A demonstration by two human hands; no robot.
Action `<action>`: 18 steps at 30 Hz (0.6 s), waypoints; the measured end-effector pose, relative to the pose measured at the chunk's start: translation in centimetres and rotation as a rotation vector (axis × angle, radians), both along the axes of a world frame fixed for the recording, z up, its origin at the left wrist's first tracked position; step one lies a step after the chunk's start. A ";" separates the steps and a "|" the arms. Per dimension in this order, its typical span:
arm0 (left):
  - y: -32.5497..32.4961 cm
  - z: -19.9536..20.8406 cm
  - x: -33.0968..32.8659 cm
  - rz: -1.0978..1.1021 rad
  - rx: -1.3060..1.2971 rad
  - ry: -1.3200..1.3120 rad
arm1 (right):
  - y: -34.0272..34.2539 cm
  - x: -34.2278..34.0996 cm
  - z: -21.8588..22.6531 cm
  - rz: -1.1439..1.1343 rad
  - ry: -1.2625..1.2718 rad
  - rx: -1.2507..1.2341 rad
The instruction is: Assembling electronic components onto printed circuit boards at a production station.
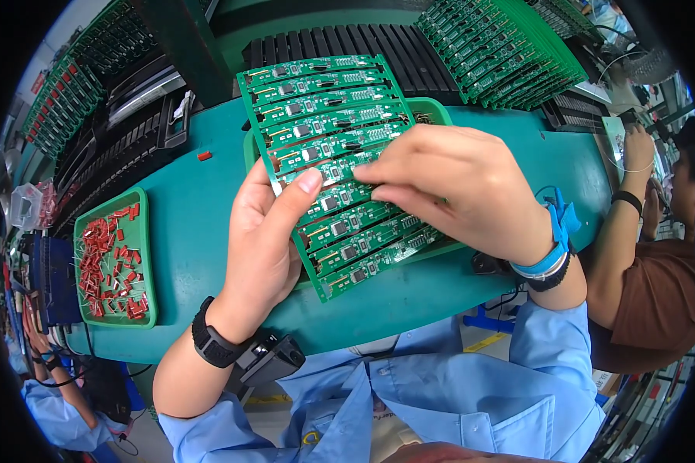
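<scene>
A green circuit board panel, made of several narrow boards side by side, is held tilted above the green table. My left hand grips its left edge, thumb on the face and the other fingers behind. Over the panel's middle right, my right hand is closed in a pinch, fingertips at the board's surface. What sits between those fingertips is too small and covered to make out. Small black parts stand in a row on the upper boards. Partly hidden behind the panel is a green tray with small parts in it.
On the left, a green tray holds many red parts with wire leads; one loose red part lies on the table. Black slotted racks line the back, with upright board panels at right. A co-worker's arm is at far right.
</scene>
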State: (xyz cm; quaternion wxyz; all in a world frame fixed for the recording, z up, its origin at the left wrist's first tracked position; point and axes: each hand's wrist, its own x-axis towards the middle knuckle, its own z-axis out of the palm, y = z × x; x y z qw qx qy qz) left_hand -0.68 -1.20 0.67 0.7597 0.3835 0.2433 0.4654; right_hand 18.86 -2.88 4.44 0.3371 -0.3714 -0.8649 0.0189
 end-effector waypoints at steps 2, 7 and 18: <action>0.0 0.1 0.0 -0.005 0.006 -0.003 | 0.0 0.2 0.2 0.007 0.054 -0.095; 0.0 0.2 -0.2 -0.026 -0.015 -0.015 | 0.0 -0.1 0.5 -0.008 0.103 -0.145; 0.2 0.1 0.3 0.001 0.000 -0.007 | 0.3 0.6 0.7 0.041 0.006 -0.078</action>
